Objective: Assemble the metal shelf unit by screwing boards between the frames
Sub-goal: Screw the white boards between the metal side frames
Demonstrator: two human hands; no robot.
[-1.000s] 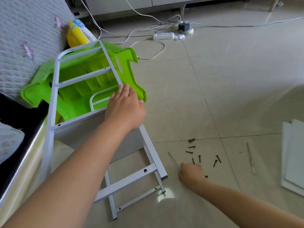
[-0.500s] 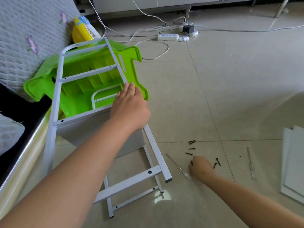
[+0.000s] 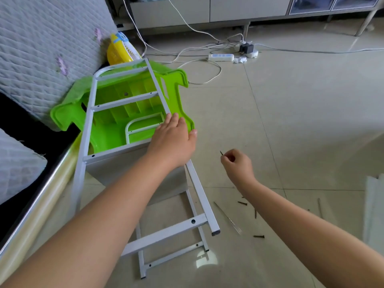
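- The white metal frame (image 3: 199, 194) sits in the middle-left of your view, tilted, its far end leaning up over a green plastic stool (image 3: 116, 113) and its near end low over the tile floor (image 3: 291, 121).
- There's a grey board (image 3: 133, 169) hanging under the frame's middle crossbar, and a second white frame (image 3: 172, 254) shows below it, closer to the floor.
- Your left hand (image 3: 173, 140) lies flat on the frame's right rail where the crossbar meets it: fingers straight and together, thumb out to the side touching the stool's edge. It's pressing, not wrapped round anything.
- Your right hand (image 3: 236, 163) is up off the floor, just right of the frame, with thumb and fingertips pinched on a dark screw (image 3: 221, 153) that pokes up and left.
- A few more loose screws (image 3: 242, 203) are scattered on the tile near your right forearm, with a thin screwdriver (image 3: 227, 217) lying among them, close to the frame's open rail end.
- Another thin tool (image 3: 320, 207) lies further right, and the edge of some white boards (image 3: 374, 208) shows at the right border.
- Further out: a quilted mattress (image 3: 41, 48) on the left, a yellow fan (image 3: 121, 48) behind the stool, and a white power strip (image 3: 221, 57) with tangled cables by the cabinets (image 3: 228, 9) at the back.
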